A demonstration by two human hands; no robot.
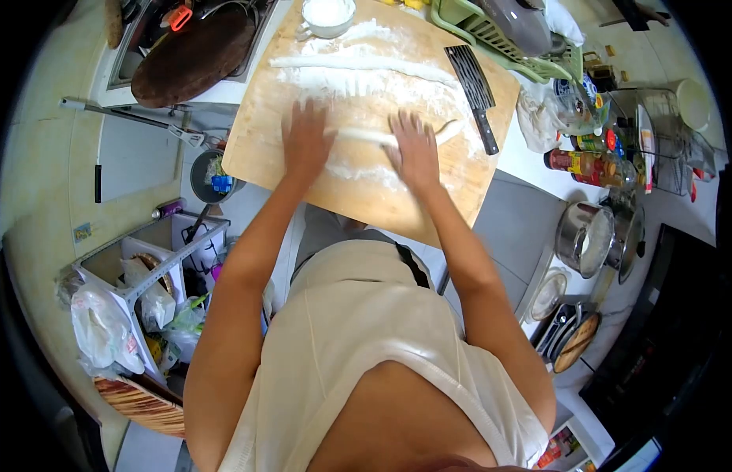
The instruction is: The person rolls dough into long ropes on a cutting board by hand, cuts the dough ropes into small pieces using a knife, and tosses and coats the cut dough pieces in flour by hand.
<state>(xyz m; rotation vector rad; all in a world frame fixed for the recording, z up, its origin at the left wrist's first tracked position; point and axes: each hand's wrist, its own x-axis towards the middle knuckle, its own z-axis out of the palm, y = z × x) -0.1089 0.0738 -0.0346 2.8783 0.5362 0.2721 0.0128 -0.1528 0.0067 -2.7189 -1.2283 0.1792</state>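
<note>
A rope of pale dough [364, 136] lies across a floured wooden board [260, 161]. My left hand [306, 141] is palm down at the rope's left end, fingers stretched out and slightly blurred. Flat over the right part of the same rope is my right hand [416, 151], its fingers extended too; the dough's tip pokes out beyond it. Both hands hide the dough beneath them. Farther back, a second, longer dough rope [362, 64] rests in loose flour. A black cleaver [472, 82] lies on the board's right side, and a glass cup of flour [328, 13] stands at the far edge.
A green dish rack [492, 35] adjoins the board's back right corner. Sauce bottles [586, 164] and a steel pot [585, 236] are to the right. At left, a large brown round lid or pan [194, 57] covers part of the sink; a shelf with bags [106, 326] stands below.
</note>
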